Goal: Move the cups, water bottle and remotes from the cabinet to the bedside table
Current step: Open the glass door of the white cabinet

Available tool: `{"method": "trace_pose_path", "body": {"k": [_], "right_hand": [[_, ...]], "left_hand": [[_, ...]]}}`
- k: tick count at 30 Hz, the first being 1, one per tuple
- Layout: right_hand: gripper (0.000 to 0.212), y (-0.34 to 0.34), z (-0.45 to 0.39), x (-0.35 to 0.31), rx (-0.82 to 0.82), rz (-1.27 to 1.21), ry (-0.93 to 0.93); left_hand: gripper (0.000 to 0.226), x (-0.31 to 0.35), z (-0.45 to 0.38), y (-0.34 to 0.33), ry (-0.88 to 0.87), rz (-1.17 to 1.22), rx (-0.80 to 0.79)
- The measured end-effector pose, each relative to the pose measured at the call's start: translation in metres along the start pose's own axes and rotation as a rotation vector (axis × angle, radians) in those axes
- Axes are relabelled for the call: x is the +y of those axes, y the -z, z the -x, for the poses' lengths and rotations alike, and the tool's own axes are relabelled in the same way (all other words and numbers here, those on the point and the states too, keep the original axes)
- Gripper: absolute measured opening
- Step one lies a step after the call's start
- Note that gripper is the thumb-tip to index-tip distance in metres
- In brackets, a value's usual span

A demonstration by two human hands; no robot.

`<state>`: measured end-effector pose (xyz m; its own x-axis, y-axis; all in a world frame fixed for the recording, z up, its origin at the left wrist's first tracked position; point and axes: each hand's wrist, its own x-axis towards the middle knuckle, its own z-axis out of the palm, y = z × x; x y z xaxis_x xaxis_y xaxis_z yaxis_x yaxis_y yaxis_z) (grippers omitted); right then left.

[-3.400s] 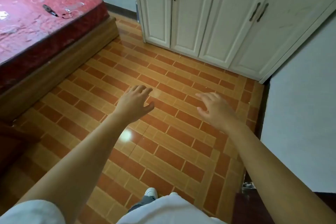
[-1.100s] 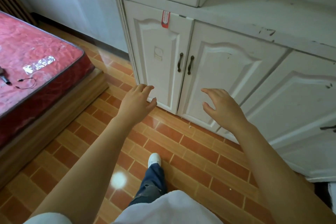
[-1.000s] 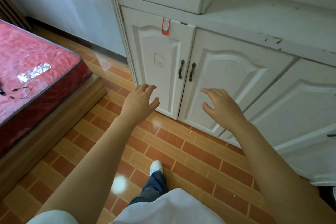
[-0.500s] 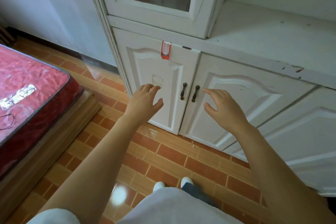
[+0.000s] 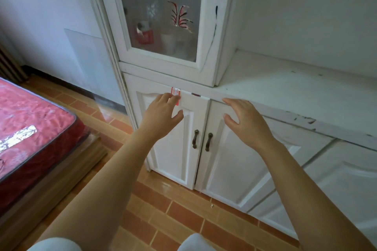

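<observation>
A white cabinet [image 5: 216,26] stands in front of me, its glass upper door [image 5: 161,12] shut. Behind the glass I make out a red-and-white cup [image 5: 144,33] and a white cup [image 5: 169,43], both blurred. No bottle or remotes can be made out. My left hand [image 5: 161,116] hovers open in front of the lower left door, fingers near a red sticker [image 5: 175,96]. My right hand [image 5: 244,120] is open too, held just below the counter edge [image 5: 285,114] over the lower right door. Neither hand holds anything.
Two lower doors with dark handles [image 5: 201,141] are shut. A white counter [image 5: 295,87] runs to the right. A red mattress [image 5: 30,128] on a wooden base lies at the left. The floor [image 5: 173,220] is orange and brown tile.
I have walked up to the cabinet and looked up, so the glass door and cups came into view. Both hands rose from the lower doors' middle toward their tops, still open.
</observation>
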<state>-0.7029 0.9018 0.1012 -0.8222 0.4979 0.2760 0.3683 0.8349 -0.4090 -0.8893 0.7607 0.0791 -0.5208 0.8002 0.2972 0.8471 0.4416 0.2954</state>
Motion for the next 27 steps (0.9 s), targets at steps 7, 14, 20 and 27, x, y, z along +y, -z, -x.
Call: {"method": "trace_pose_path", "body": {"k": [7, 14, 20, 27], "right_hand": [[0.044, 0.04, -0.037, 0.006, 0.134, -0.001, 0.073], [0.045, 0.069, -0.075, 0.016, 0.21, -0.038, 0.114], [0.048, 0.077, -0.111, 0.021, 0.227, -0.105, 0.121], [0.071, 0.074, -0.145, 0.027, 0.072, -0.058, 0.179]], "left_hand": [[0.046, 0.025, -0.055, 0.036, -0.027, -0.021, 0.152], [0.049, 0.048, -0.1, 0.064, -0.089, -0.069, 0.24], [0.064, 0.066, -0.129, 0.071, -0.107, -0.077, 0.316], [0.081, 0.077, -0.151, 0.066, -0.142, -0.126, 0.396]]}}
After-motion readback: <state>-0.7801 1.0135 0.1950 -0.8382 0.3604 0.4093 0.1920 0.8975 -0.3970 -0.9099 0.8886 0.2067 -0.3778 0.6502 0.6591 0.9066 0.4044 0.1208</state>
